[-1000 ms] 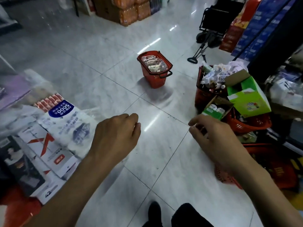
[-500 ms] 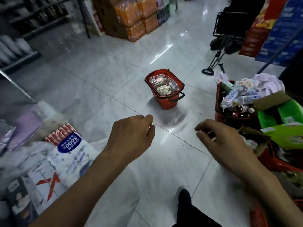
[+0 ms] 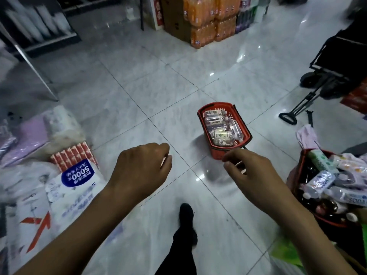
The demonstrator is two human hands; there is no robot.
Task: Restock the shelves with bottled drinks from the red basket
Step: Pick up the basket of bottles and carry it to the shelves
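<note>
A red basket [image 3: 205, 124] stands on the tiled floor just ahead, filled with several clear bottled drinks [image 3: 219, 126] lying on their sides. Its black handle hangs down over the near right rim. My right hand [image 3: 250, 175] hovers right in front of the basket's near edge, fingers curled loosely and holding nothing. My left hand [image 3: 141, 171] is held out to the left of the basket, about a tile away, fingers bent in a loose fist with nothing in it. My dark shoe [image 3: 185, 217] is stepping forward between my arms.
A second red basket [image 3: 297, 175] heaped with bottles and packets stands at the right. Bagged goods [image 3: 65, 187] lie on the floor at the left. Stacked orange drink packs [image 3: 206, 22] stand ahead, a black trolley [image 3: 333, 62] at the far right, a shelf [image 3: 35, 30] at the far left.
I have walked toward the red basket, which now looks much closer and lower in view. Both hands stay held out in front, the right now near the basket's edge.
</note>
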